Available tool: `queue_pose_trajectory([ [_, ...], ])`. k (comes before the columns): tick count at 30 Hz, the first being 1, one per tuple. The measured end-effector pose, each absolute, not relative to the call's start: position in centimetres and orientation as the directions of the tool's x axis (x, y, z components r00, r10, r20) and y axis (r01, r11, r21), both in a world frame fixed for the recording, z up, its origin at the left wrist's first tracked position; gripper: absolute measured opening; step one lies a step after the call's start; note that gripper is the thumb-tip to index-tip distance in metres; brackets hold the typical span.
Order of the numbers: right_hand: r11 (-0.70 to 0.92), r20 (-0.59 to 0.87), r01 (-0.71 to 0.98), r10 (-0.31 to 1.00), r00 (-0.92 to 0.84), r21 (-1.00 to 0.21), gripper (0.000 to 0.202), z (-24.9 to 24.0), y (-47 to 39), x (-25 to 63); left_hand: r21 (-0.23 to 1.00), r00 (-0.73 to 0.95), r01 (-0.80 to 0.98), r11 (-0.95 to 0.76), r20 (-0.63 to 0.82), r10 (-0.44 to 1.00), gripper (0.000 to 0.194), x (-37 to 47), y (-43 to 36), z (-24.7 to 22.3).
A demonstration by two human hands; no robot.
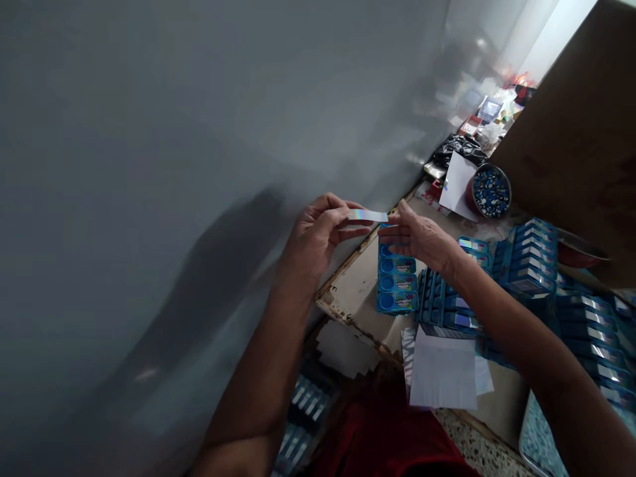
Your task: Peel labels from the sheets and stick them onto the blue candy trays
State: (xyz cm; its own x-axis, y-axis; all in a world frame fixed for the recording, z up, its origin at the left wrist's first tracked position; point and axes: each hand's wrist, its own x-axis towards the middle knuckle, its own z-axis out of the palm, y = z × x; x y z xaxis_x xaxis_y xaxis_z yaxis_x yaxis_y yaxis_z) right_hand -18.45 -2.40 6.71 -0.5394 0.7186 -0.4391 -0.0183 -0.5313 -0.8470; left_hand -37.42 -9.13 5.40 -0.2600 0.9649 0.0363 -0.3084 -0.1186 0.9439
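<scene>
Stretched between both hands is a short strip of shiny holographic sticker tape (368, 215). My left hand (324, 228) pinches its left end between thumb and forefinger, the other fingers extended. At the strip's right end, my right hand (417, 235) grips with thumb and forefinger, its remaining fingers held out below. Under the right hand stands a row of small blue printed packs (397, 283) on the worn table (350, 285). The hand and fingers cover the far end of that row.
More blue packs (529, 258) are stacked to the right. White paper sheets (444, 371) lie at the near edge. Farther back are a bowl of small blue and white pieces (491, 192) and a black plastic bag (460, 151). A grey wall (199, 132) bounds the left.
</scene>
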Motion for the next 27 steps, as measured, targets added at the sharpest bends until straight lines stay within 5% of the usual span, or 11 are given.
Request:
queue_pose_trajectory([
  [7,-0.299,-0.276,0.025,0.841,-0.465,-0.954,0.042,6.4,-2.5,-18.6,0.943,-0.244,-0.323,-0.076,-0.005,0.97,0.02,-36.6,-9.5,4.9],
  [11,-0.066,-0.158,0.253,0.919,-0.361,-0.965,0.029,6.5,-0.5,-18.1,0.995,-0.299,-0.105,-0.002,-0.03,0.954,0.02,-36.8,-8.1,3.5],
  [17,0.224,0.024,0.752,0.963,-0.267,-0.62,0.015,5.2,1.4,-18.1,0.986,-0.22,0.142,0.092,-0.059,0.974,0.039,-37.3,-5.4,0.3],
  [22,0.278,0.088,0.839,0.959,-0.269,-0.468,0.014,4.2,1.3,-18.9,0.978,-0.242,0.167,0.124,-0.082,0.967,0.035,-37.3,-4.1,-1.2],
  [27,0.26,0.005,0.896,0.961,-0.278,-0.361,0.017,5.0,1.0,-19.6,0.97,-0.232,0.194,0.145,-0.098,0.968,0.033,-37.6,-3.4,-2.0],
])
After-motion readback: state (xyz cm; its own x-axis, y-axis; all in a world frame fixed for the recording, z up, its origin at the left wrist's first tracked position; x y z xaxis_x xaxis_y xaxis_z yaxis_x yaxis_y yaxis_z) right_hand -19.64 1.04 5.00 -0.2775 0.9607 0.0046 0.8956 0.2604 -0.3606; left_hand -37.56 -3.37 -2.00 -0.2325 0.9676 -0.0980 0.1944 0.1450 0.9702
